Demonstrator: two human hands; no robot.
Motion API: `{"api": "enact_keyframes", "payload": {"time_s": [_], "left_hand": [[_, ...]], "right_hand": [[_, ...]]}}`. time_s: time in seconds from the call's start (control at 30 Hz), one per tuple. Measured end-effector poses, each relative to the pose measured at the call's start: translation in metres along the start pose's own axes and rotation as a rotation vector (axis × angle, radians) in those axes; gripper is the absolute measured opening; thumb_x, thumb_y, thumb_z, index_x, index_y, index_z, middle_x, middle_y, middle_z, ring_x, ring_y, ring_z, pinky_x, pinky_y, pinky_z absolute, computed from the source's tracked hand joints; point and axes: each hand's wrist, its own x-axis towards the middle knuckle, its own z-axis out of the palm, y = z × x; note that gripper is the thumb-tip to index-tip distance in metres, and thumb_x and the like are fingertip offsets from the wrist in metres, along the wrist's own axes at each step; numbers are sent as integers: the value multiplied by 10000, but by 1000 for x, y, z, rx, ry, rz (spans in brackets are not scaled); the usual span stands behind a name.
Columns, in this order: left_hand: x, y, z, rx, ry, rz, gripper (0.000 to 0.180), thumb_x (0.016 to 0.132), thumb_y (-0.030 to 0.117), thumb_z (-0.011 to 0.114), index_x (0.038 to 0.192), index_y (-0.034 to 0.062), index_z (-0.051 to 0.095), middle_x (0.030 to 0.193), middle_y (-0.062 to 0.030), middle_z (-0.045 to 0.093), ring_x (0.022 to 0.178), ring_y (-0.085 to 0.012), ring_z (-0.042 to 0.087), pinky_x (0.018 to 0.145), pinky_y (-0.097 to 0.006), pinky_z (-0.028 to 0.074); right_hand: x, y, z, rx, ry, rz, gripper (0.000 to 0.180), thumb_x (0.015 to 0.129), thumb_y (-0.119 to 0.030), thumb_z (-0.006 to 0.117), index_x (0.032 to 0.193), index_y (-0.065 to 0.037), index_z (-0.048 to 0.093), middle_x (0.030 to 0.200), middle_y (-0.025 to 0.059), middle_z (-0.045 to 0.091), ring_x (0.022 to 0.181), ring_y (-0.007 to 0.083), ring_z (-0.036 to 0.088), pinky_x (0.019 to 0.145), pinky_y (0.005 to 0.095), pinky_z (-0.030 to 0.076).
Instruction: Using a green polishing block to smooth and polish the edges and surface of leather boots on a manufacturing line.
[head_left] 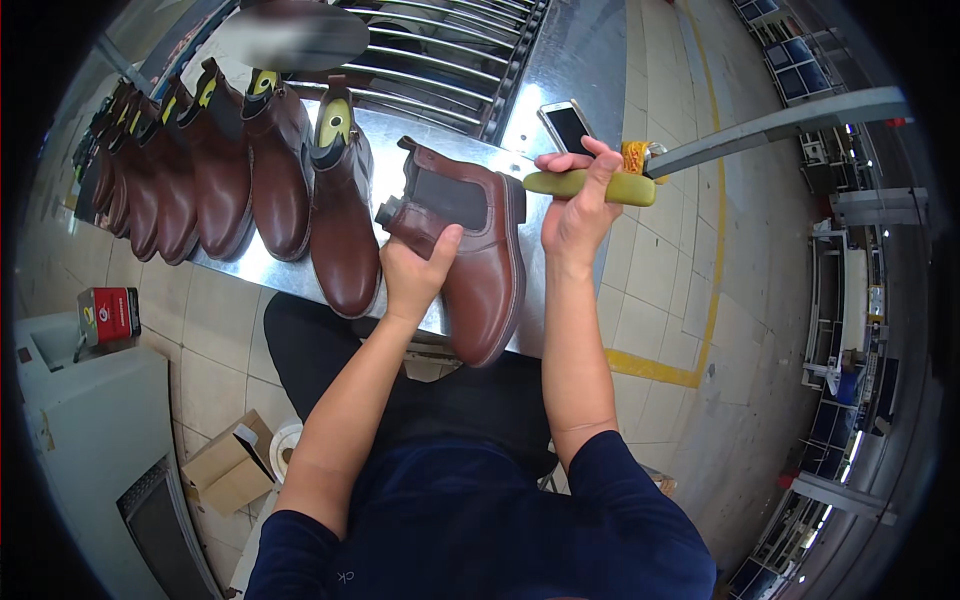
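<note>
A brown leather Chelsea boot with a dark elastic side panel lies tilted on its side, its toe pointing toward me. My left hand is closed around its upper, thumb on the leather. Beside the boot's heel, my right hand grips a smooth olive-green bar with rounded ends. The bar's tip comes close to the sole edge; whether they touch I cannot tell. To the left, a similar boot stands upright with a yellow-green insole showing.
Several more brown boots line the metal table toward the left. A metal roller rack lies beyond. Near my right hand are a phone and a grey metal bar. A cardboard box sits on the floor at lower left.
</note>
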Motion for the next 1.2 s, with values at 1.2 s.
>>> {"api": "enact_keyframes", "payload": {"time_s": [1.2], "left_hand": [[0,3,8,4,75,128,285,859,311,799,887,32,743,786,-127,755,703,-272,745,637,-360,560]], "right_hand": [[-91,-31,-28,161,-316,21,253,1021,-241,576,859,-47,565,606,19,408,550,168,419,568,366,406]]}}
